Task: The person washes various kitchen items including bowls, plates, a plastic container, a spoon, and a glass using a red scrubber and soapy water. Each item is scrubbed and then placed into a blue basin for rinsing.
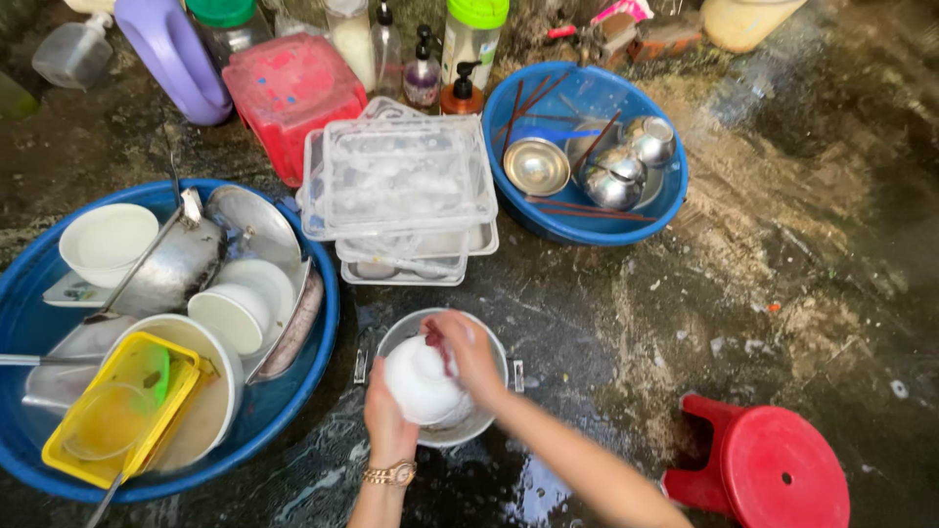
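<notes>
Both hands work over the round steel basin (445,430) on the wet floor (606,332), near its bottom edge. Left hand (388,416), with a gold wristwatch (391,474), cups the white ceramic bowl (419,379) from below, steadying it above the basin so drips fall inside. Right hand (468,352) is closed on a dark scrubbing pad (437,344) pressed on the bowl. Bowl is tilted, base facing up toward the camera; being round, it has no long axis. Large blue plastic tub (318,293) of dishes sits just left.

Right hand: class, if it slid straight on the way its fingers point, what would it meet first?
The right hand points up-left across the white bowl; beyond that, probably the big blue basin's rim, though depth is unclear.
</notes>
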